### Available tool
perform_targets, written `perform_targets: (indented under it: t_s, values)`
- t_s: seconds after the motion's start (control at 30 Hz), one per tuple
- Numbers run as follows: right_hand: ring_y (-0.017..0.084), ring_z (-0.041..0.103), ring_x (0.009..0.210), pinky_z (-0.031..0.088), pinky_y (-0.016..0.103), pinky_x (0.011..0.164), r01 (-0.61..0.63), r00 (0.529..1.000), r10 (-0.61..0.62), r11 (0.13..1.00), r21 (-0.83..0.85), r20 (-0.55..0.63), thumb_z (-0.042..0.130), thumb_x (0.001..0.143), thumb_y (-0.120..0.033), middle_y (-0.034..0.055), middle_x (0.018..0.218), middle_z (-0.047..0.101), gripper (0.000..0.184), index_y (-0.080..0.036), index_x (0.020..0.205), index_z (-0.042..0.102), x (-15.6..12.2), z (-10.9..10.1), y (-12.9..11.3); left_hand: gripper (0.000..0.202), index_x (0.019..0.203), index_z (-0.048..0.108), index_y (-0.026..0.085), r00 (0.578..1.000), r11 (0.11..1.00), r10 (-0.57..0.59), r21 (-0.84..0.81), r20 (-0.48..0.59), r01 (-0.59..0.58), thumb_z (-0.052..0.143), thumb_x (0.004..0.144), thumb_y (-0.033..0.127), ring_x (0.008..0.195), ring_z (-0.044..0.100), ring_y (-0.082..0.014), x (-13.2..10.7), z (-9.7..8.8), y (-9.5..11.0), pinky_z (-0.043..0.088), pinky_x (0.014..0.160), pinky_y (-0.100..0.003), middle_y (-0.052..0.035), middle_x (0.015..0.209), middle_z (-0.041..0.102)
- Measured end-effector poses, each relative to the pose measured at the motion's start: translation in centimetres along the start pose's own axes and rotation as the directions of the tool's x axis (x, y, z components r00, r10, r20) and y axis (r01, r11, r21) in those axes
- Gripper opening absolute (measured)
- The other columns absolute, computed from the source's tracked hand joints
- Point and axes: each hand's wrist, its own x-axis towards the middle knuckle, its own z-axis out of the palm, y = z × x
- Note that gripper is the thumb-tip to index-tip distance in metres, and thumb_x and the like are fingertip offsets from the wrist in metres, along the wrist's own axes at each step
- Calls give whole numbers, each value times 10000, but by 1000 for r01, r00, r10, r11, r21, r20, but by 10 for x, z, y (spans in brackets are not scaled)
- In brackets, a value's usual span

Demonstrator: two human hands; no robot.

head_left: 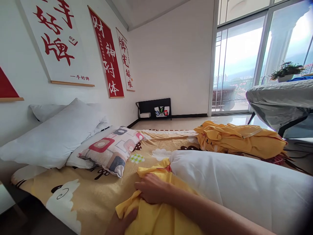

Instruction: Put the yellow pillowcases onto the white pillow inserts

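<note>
A large white pillow [232, 186] lies across the bed in front of me, its left end tucked into a yellow pillowcase [156, 218]. My right hand [151, 191] reaches in from the right and rests on the pillowcase near the pillow's end, fingers curled into the cloth. My left hand [122, 225] shows only partly at the bottom edge, with its thumb pressed against the lower edge of the yellow fabric, which covers the fingers.
The bed has a yellow cartoon-print blanket [80, 192]. Two white pillows [56, 133] and a patterned cushion [112, 150] lie by the left wall. A crumpled yellow sheet [239, 137] sits at the far right. A grey-covered table [281, 98] stands by the glass doors.
</note>
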Motion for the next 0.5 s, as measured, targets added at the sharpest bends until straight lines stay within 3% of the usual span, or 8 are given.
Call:
perform_targets:
  t_s: [0.1,0.23,0.33,0.5]
  values:
    - [182,605,769,396,311,765,65,995,-72,992,-108,-64,510,843,-210,61,828,680,145,-162,939,608,-2,-4,1,565,1045,693,117,988,989,-134,-52,75,139,843,548,342,1126,593,-375,12,4,1,473,975,-466,-146,973,734]
    - [217,559,947,413,342,820,-47,969,10,989,-142,-248,492,870,-182,95,1019,634,157,-166,1000,578,-29,-16,3,664,1178,598,4,882,866,-356,-245,307,435,799,622,307,1145,586,-376,14,1,4,466,994,-450,-214,1016,717]
    - [242,537,1036,428,381,876,-215,916,171,973,-83,-363,538,857,-195,106,1154,594,257,-186,1113,550,-80,-23,0,706,1315,460,-36,837,793,-405,-315,367,522,730,726,245,1146,592,-352,8,-6,4,456,1009,-433,-213,1038,714]
    - [222,606,960,511,346,798,-366,835,285,927,-88,-471,538,854,-257,39,1111,634,345,-290,1196,518,-196,-11,-4,784,1418,312,-22,852,823,-420,-264,313,503,702,759,148,1064,646,-326,3,-20,-1,494,959,-403,-183,1040,722]
